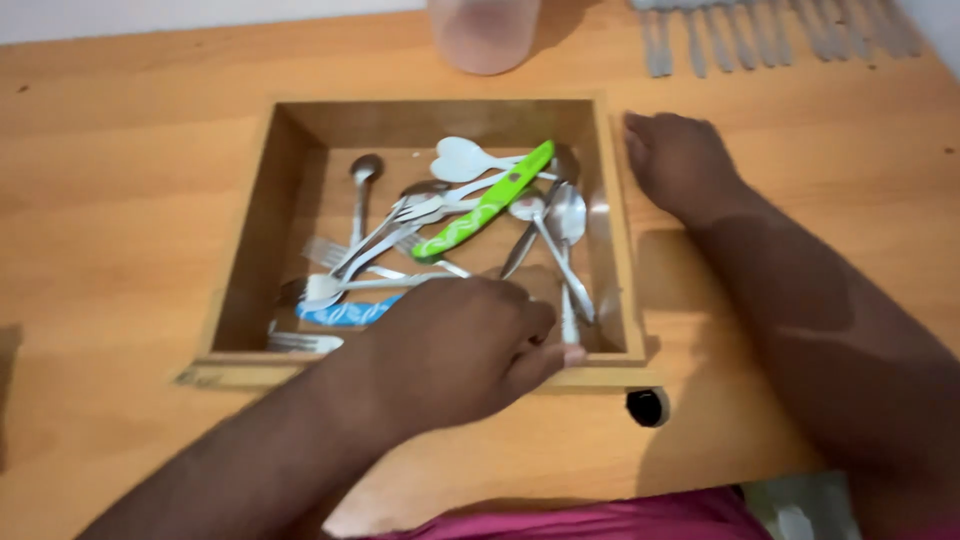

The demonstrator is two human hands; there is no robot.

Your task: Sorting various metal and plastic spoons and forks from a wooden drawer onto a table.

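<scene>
A wooden tray [620, 230] sits on the wooden table and holds several metal spoons [562, 222] and forks, a green-handled utensil [482, 205], a white plastic spoon [460, 158] and a blue-handled piece [345, 312]. My left hand [460, 350] reaches into the tray's near right corner, fingers curled around the handle end of a metal spoon [569, 322]. My right hand [678, 165] rests flat on the table just outside the tray's right wall, holding nothing.
A translucent pink plastic cup [485, 32] stands behind the tray. A row of several metal utensils [770, 30] lies at the back right. A small black round hole [647, 406] is near the table's front edge.
</scene>
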